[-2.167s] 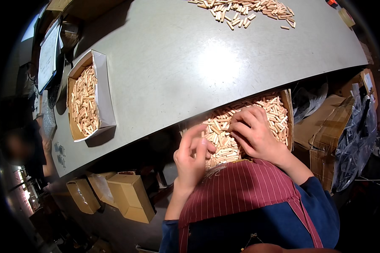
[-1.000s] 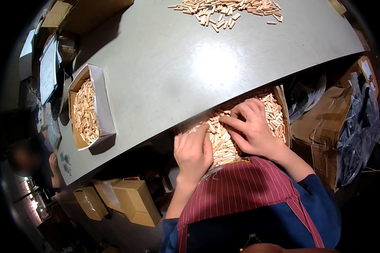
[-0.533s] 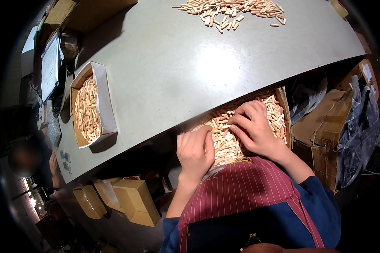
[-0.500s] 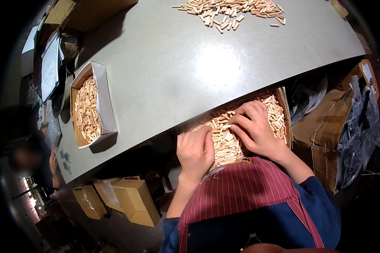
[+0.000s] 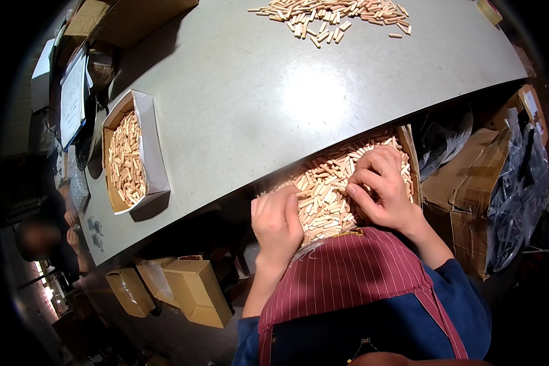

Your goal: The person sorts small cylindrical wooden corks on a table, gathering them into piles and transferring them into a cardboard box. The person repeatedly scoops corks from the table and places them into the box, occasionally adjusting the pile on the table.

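A cardboard box [image 5: 416, 165] full of short, pale wooden dowels [image 5: 326, 210] sits between my body and the table, partly under the table edge. Over the right part of the dowels, my right hand [image 5: 381, 186] is closed, with thumb and forefinger pinched at a dowel's end. At the box's left side is my left hand [image 5: 277, 219], its fingers curled down and the thumb close against them. Whatever those left fingers grip, if anything, is hidden.
On the grey table [image 5: 238, 110] stand a white-sided box [image 5: 152, 146] of dowels and, at the far side, a loose dowel pile [image 5: 341, 12]. Empty cartons [image 5: 198, 293] lie low at left. Cardboard and plastic wrap [image 5: 518, 189] crowd the right. Another person's hand [image 5: 73, 238] shows far left.
My right hand has shifted right, away from the left one, over the dowels. My left hand has drawn slightly left and down. The other person at far left has moved their hands.
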The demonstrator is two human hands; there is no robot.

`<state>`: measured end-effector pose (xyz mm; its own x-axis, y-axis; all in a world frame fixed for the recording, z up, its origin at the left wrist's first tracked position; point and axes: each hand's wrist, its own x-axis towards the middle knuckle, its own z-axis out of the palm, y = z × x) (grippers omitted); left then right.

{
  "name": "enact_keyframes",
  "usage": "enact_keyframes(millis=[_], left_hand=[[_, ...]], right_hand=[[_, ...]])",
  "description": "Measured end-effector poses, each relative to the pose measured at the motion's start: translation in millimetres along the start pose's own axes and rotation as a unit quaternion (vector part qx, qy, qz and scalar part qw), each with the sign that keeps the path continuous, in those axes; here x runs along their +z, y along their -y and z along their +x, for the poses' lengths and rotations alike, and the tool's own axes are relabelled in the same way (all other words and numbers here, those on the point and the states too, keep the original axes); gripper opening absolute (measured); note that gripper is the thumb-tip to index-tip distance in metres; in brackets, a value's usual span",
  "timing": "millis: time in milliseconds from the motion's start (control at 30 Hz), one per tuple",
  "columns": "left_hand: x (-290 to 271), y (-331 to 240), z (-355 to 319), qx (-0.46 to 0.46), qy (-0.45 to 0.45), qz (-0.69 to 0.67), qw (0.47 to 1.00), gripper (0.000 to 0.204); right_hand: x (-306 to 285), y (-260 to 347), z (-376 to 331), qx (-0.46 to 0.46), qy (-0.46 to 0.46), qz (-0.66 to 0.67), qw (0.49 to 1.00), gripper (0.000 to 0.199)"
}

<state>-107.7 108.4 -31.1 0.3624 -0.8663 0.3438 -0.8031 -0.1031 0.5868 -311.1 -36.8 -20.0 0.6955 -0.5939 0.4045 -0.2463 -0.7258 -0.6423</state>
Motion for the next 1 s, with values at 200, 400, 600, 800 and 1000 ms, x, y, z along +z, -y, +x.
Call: enact_keyframes(millis=[200, 400, 600, 800, 1000], left_hand=[[-10, -8, 0, -0.039, 0.03, -0.022, 0.999, 0.011], [-22, -19, -8, -0.147, 0.096, -0.194, 0.965, 0.028], [-30, -41, -3, -0.229, 0.196, -0.451, 0.84, 0.042], [-19, -44, -6, -0.233, 0.212, -0.515, 0.797, 0.046], [-14, -40, -9, -0.239, 0.236, -0.554, 0.761, 0.045]], right_hand=[[-2, 0, -5, -0.044, 0.055, 0.049, 0.996, 0.016], [-6, 1, -14, -0.019, -0.002, 0.098, 0.995, 0.024], [-4, 7, -15, -0.039, -0.008, 0.134, 0.99, 0.034], [9, 16, -13, -0.05, 0.01, 0.182, 0.982, 0.031], [13, 14, -13, -0.064, 0.015, 0.192, 0.979, 0.019]])
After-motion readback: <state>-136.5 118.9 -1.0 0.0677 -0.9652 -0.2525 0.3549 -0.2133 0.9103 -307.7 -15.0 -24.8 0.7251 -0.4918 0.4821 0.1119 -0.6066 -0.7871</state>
